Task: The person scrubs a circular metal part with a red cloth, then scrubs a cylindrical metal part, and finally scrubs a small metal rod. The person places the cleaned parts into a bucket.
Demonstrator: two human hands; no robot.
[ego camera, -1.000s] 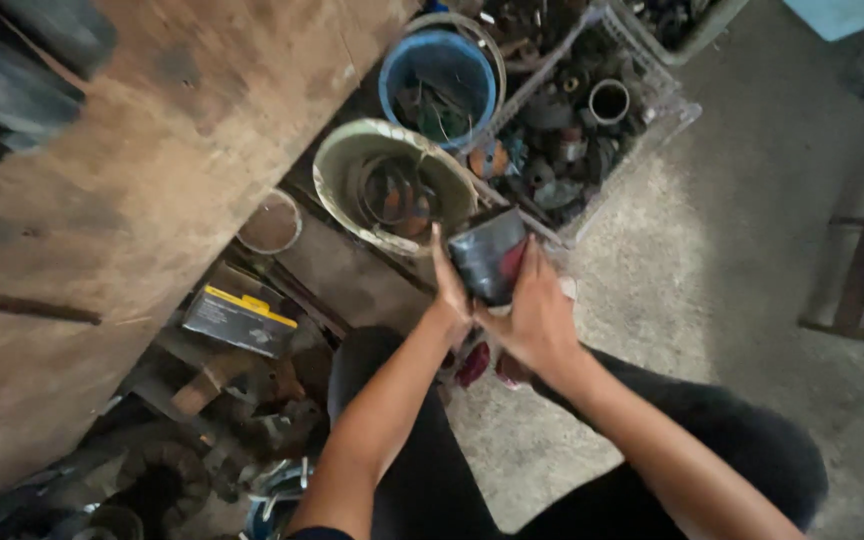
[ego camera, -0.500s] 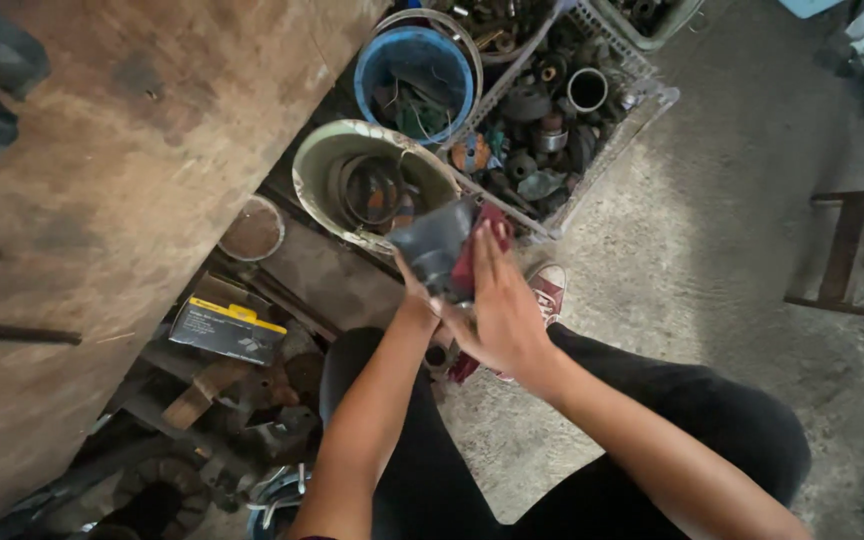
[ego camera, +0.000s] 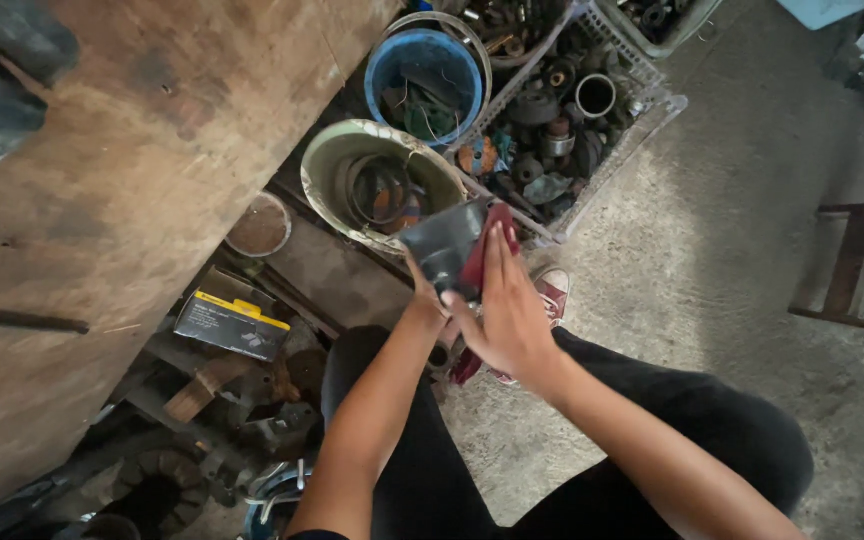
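My left hand point(ego camera: 426, 297) grips a dark grey metal cylinder-like part point(ego camera: 442, 245) from below, held over my lap. Flat against the part's side lies a dark red abrasive sheet point(ego camera: 486, 250), pressed there by the fingers of my right hand point(ego camera: 504, 315). Both forearms reach forward from the bottom of the head view. My black-trousered legs and a red-and-white shoe point(ego camera: 550, 292) lie beneath the hands.
A wooden bench top point(ego camera: 122, 170) fills the left. A pale bucket point(ego camera: 337, 150), a blue bucket point(ego camera: 384, 62) and a wire crate of metal parts point(ego camera: 642, 125) stand ahead. A yellow-and-black box point(ego camera: 230, 323) and scrap lie under the bench. Concrete floor and a metal frame point(ego camera: 852, 270) are to the right.
The part has turned in my left hand, and my right hand has laid the red sheet flat on its side and slid its fingers up along it.
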